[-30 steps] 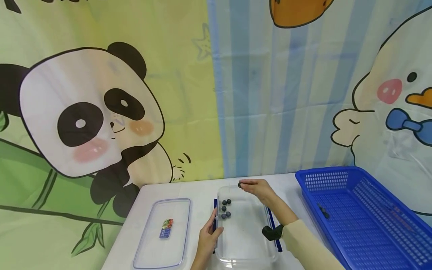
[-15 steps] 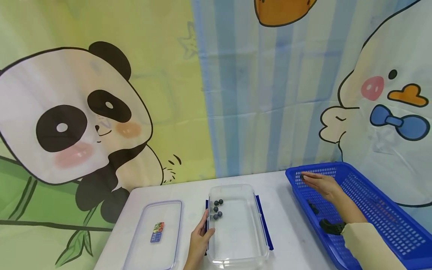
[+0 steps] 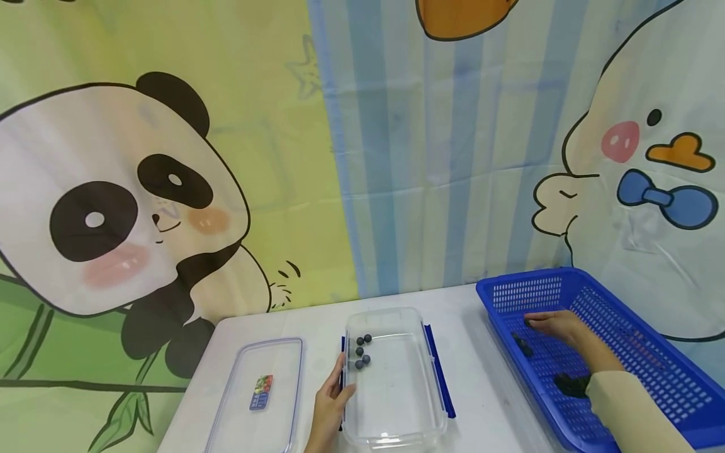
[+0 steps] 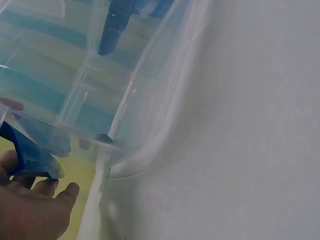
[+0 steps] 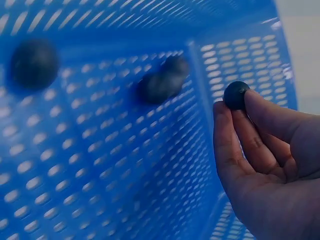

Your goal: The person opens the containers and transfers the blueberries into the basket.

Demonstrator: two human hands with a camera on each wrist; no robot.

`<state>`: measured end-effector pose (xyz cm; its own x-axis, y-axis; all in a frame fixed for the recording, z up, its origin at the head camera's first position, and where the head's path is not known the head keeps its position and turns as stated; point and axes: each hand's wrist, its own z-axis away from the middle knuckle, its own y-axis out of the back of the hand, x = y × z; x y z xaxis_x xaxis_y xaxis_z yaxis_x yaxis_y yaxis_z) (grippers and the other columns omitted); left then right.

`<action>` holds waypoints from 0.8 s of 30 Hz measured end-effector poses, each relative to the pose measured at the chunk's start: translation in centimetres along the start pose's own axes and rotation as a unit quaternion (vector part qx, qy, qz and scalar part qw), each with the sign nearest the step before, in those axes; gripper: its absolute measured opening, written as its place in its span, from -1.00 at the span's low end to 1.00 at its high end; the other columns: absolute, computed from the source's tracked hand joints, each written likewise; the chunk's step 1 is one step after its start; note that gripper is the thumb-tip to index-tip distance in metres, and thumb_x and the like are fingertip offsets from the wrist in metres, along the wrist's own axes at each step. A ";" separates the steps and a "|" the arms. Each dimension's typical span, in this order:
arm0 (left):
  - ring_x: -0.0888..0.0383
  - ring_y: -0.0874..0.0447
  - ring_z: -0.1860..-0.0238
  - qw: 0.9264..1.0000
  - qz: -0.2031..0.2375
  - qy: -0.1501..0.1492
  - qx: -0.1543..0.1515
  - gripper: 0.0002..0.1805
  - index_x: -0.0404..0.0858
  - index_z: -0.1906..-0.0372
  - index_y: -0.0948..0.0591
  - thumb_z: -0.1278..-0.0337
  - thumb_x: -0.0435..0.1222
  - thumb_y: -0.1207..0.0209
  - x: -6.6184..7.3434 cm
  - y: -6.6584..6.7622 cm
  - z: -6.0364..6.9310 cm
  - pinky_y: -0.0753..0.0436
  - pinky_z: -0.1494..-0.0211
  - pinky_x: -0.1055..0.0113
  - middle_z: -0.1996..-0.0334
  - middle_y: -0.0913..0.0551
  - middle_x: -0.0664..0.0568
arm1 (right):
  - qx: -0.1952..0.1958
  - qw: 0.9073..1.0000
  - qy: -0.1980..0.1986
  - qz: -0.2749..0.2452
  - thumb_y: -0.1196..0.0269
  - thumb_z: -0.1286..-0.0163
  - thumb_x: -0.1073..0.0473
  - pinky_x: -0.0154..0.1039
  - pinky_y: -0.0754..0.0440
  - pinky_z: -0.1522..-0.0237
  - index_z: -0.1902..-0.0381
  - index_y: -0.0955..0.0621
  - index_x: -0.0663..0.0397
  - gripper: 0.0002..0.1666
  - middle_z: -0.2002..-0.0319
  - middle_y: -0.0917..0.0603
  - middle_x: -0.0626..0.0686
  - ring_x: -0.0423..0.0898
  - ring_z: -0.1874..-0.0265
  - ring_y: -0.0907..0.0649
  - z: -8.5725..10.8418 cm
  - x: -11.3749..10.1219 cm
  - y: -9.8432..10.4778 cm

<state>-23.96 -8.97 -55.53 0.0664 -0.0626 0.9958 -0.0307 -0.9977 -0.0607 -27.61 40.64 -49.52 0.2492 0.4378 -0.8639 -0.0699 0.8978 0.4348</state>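
In the head view my left hand (image 3: 330, 397) holds the left side of a clear plastic box (image 3: 396, 421), thumb over the rim. The left wrist view shows its fingers by a blue latch flap (image 4: 35, 155). Several dark round blueberries (image 3: 359, 351) lie along the box's left side. My right hand (image 3: 566, 333) is inside the blue basket (image 3: 623, 352). Between thumb and fingertips it pinches one blueberry (image 5: 235, 95), seen in the right wrist view. Beyond it, a single blurred blueberry (image 5: 35, 65) and a touching pair of blueberries (image 5: 162, 82) lie in the basket.
A clear lid (image 3: 283, 390) with a fruit label lies left of the box on the white table (image 3: 464, 352). The box's right blue latch flap (image 3: 438, 371) hangs outward. A cartoon curtain (image 3: 408, 157) stands behind the table. The basket has high perforated walls.
My right hand has moved right from over the box's far end and down into the basket, with a blueberry still pinched. My left hand stays on the box. The head view has shifted rightward.
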 end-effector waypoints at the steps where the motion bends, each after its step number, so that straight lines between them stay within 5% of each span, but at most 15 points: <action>1: 0.06 -0.02 -0.36 1.000 0.001 0.001 0.000 -0.31 -0.31 -0.33 -0.25 -0.01 -0.55 -0.10 0.0 0.0 0.0 -0.08 -0.32 0.29 -0.35 -0.20 -0.01 | 0.001 1.000 -0.003 0.007 -0.05 -0.38 0.28 0.22 -0.33 -0.15 -0.16 -0.36 0.53 -0.52 -0.12 -0.40 0.46 0.36 -0.14 -0.36 0.0 0.4 0.0; 13: 0.06 -0.02 -0.37 1.000 -0.012 0.004 0.008 -0.32 -0.21 -0.34 -0.27 -0.04 -0.52 -0.10 0.1 -0.2 0.0 -0.08 -0.33 0.25 -0.34 -0.21 0.05 | 0.028 0.999 -0.018 0.021 -0.01 -0.34 0.39 0.06 -0.54 0.01 -0.05 -0.46 0.56 -0.62 -0.02 -0.50 0.45 0.24 0.03 -0.54 -0.3 2.3 -0.3; 24: 0.02 0.05 -0.39 1.000 -0.013 0.006 0.000 -0.30 -0.21 -0.36 -0.23 -0.05 -0.49 -0.11 -0.1 -0.2 0.0 -0.03 -0.34 0.24 -0.37 -0.16 0.03 | 0.038 0.999 -0.021 0.006 -0.05 -0.31 0.39 0.08 -0.53 0.01 -0.06 -0.46 0.53 -0.61 0.01 -0.54 0.40 0.25 0.01 -0.53 -0.3 2.1 -0.1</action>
<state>-23.94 -8.76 -55.63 0.0557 -0.0372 0.9978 -0.0290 -0.9989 -0.0356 -27.39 41.51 -51.50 0.2896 0.4450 -0.8474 0.0005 0.8853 0.4650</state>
